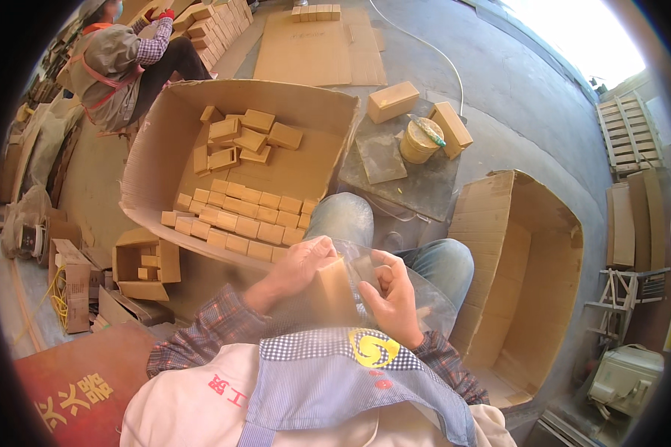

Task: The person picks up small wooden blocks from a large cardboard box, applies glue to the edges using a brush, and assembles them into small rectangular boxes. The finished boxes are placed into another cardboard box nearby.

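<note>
Upright block (334, 287) — both hands gripping

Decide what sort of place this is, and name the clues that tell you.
Probably a packing workshop. A large carton holds rows of small tan boxes, an empty carton stands to the right, and the person's hands slip a box into a clear bag. Another worker sits beside stacked boxes.

Concrete floor (499, 89): large open carton (156, 156) at 10 o'clock; empty carton (514, 223) at 3 o'clock; flattened cardboard sheet (313, 52) at 12 o'clock; dark mat (425, 186) near centre; small open box (145, 264) at 9 o'clock.
</note>
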`<state>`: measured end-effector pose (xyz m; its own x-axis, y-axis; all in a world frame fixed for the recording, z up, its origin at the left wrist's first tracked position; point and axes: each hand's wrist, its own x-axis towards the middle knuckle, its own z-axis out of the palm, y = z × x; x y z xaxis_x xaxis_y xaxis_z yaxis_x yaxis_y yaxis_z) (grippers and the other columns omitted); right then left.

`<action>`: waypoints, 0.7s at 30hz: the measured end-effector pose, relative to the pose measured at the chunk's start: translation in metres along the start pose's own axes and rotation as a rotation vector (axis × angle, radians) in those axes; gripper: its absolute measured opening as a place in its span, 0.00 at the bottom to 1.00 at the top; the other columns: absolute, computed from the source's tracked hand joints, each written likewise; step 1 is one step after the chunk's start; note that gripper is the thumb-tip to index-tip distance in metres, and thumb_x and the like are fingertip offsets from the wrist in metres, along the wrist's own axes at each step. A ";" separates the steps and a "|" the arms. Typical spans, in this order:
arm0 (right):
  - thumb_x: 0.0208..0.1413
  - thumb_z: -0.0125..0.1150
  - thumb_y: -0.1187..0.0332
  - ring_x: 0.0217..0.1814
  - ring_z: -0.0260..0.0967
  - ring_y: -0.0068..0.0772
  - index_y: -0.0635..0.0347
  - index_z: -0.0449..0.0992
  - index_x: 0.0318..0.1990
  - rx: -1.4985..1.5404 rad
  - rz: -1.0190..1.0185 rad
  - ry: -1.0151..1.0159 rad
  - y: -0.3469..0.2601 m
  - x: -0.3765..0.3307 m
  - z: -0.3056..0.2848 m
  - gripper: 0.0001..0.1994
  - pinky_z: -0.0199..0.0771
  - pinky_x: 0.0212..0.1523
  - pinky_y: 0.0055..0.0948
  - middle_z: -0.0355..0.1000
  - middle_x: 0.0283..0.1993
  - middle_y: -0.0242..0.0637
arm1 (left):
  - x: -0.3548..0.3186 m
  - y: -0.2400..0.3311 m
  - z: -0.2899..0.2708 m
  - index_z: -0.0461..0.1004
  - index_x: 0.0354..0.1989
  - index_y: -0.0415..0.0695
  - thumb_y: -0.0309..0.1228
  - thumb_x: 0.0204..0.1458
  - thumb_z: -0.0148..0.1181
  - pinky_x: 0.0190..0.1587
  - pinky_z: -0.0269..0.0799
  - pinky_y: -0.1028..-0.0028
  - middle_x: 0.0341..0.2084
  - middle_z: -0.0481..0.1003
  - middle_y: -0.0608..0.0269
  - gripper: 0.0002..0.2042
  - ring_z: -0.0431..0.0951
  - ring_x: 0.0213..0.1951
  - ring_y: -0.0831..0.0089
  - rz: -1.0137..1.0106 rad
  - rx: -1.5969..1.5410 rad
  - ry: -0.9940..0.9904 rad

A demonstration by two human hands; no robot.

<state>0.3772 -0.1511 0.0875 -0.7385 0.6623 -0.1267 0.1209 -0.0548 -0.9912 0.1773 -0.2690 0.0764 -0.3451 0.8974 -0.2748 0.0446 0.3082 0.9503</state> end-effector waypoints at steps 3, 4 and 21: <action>0.54 0.69 0.78 0.37 0.75 0.36 0.57 0.83 0.51 -0.433 -0.317 0.051 -0.003 0.000 0.002 0.16 0.75 0.40 0.31 0.77 0.39 0.33 | 0.006 -0.007 0.001 0.75 0.40 0.37 0.44 0.76 0.38 0.49 0.71 0.74 0.34 0.76 0.63 0.24 0.74 0.39 0.75 -0.053 -0.059 -0.136; 0.52 0.70 0.77 0.38 0.75 0.37 0.55 0.83 0.51 -0.534 -0.446 0.018 -0.002 0.001 0.002 0.17 0.76 0.41 0.32 0.76 0.39 0.32 | 0.006 -0.008 0.001 0.75 0.41 0.37 0.44 0.76 0.38 0.49 0.71 0.74 0.35 0.77 0.63 0.23 0.74 0.40 0.75 -0.075 -0.090 -0.156; 0.53 0.73 0.62 0.30 0.71 0.31 0.46 0.80 0.61 -0.884 -0.557 -0.154 0.007 -0.011 0.004 0.25 0.76 0.27 0.29 0.65 0.34 0.34 | 0.011 -0.022 0.007 0.77 0.41 0.38 0.37 0.74 0.39 0.48 0.72 0.73 0.37 0.79 0.63 0.20 0.76 0.41 0.75 -0.105 -0.145 -0.279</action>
<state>0.3835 -0.1614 0.0818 -0.9072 0.3211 0.2719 0.1336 0.8326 -0.5375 0.1792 -0.2635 0.0514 -0.0695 0.9212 -0.3828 -0.1188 0.3734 0.9200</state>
